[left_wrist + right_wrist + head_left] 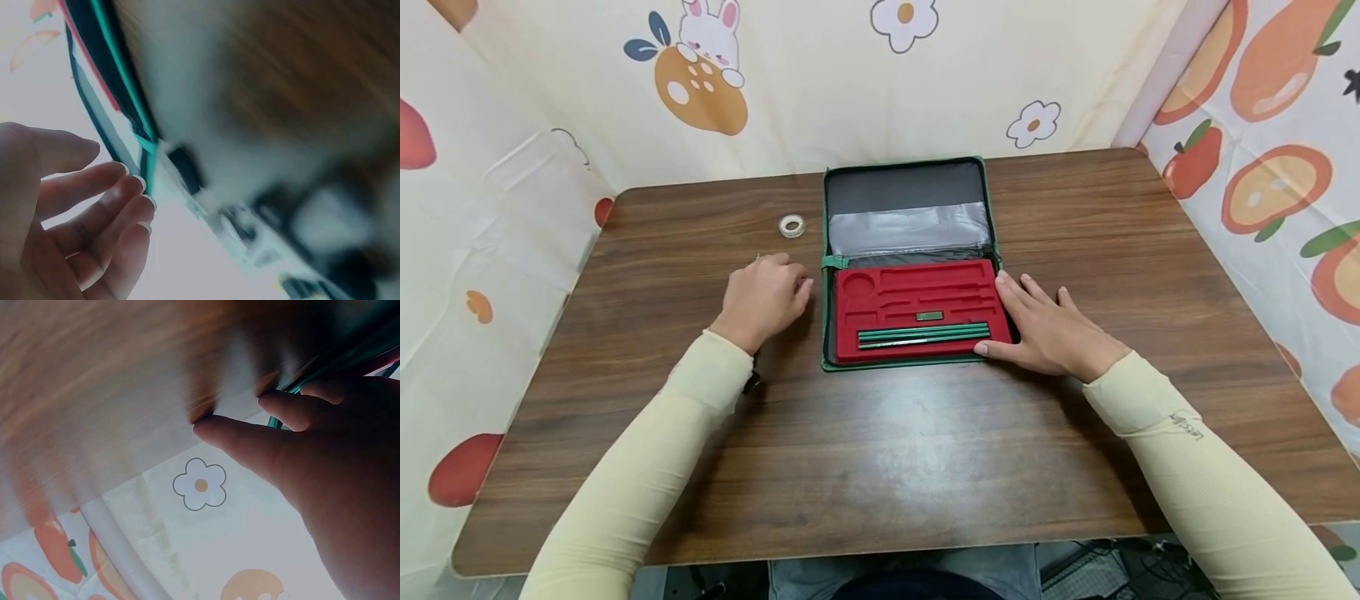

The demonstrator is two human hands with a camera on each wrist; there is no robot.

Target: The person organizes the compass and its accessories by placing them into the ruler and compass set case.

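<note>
A green zip case (902, 177) lies unzipped on the table, its dark lid folded back with a silvery pocket (910, 229) inside. Its red moulded tray (880, 292) holds several green pencils (925, 333) and a small green piece (929, 316). My right hand (1052, 329) rests at the tray's right edge, fingers spread, thumb on the lower right corner. To the left of the case hovers my left hand (763, 300), fingers loosely bent and holding nothing. In the left wrist view those fingers (119, 194) overlap the case's edge. A small white tape roll (792, 226) sits beyond that hand.
The brown wooden table (910, 467) ends at a patterned cloth wall (850, 100) behind, with more cloth at both sides. Wood surface surrounds the case. Below the front edge, dark cables (1150, 567) show at the right.
</note>
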